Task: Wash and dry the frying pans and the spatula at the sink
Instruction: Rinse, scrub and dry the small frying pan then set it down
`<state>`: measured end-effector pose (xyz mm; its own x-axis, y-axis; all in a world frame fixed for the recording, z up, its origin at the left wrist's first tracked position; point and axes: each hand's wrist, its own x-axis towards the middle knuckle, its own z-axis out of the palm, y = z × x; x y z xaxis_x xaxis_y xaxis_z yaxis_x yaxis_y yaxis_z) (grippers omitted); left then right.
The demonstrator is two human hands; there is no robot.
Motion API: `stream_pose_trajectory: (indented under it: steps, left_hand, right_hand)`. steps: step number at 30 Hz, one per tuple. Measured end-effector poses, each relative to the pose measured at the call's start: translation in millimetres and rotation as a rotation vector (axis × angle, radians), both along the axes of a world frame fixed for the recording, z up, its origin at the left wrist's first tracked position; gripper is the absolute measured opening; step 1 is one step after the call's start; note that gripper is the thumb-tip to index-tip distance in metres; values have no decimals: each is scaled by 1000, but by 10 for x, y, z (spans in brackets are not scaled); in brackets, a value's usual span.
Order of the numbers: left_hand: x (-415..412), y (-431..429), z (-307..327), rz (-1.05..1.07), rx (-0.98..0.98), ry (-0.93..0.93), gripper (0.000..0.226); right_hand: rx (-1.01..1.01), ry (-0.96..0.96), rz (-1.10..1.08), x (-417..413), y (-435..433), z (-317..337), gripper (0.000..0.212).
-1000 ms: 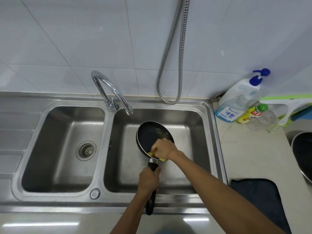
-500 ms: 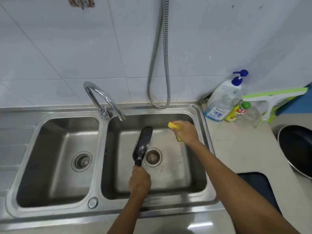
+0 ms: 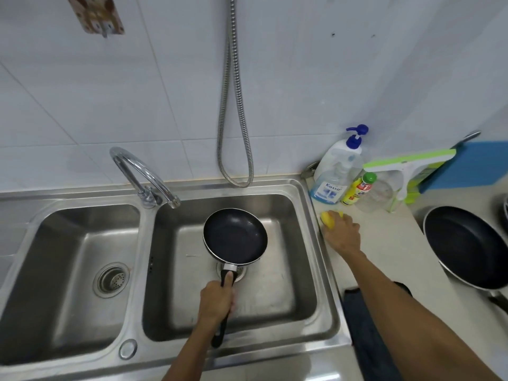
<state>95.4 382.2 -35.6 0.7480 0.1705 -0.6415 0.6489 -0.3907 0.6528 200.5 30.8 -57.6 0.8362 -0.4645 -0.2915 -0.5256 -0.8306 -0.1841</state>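
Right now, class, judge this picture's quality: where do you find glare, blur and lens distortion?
Head view: glare streaks the faucet and the sink's front rim. Head view: wide-angle bending curves that rim and the joints of the wall tiles. Head view: the wall hook at top left is smeared, while the frying pan looks fairly sharp.

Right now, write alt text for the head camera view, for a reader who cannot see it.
A left hand grips the handle of a small black frying pan above the right basin of a steel double sink. The right hand holds a yellow sponge on the counter beside the sink, near soap bottles and a larger black pan.
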Motion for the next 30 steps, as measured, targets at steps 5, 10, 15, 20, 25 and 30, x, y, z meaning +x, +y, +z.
stream_pose_trajectory:
  steps: [5, 10, 15, 20, 25, 30]
  left_hand:
    - [50, -131, 111, 27, -43, 0, 62]
    - [68, -240, 177, 107, -50, -12, 58]
    - [-10, -158, 127, 110, 88, -105, 43]
    - [-80, -41, 143, 67, 128, -146, 42]
    - [-140, 138, 165, 9, 162, -166, 41]
    - [-241, 565, 127, -91, 350, -210, 43]
  right_hand:
    - [-105, -243, 28, -223, 480, 158, 63]
    - [395, 65, 195, -653, 1536, 283, 47]
    - [1088, 398, -108, -910, 2257, 400, 48]
    - [1235, 329, -339, -923, 2632, 259, 43]
    - [1434, 236, -529, -960, 2837, 163, 43]
    - [1414, 158, -478, -983, 2899, 284, 34]
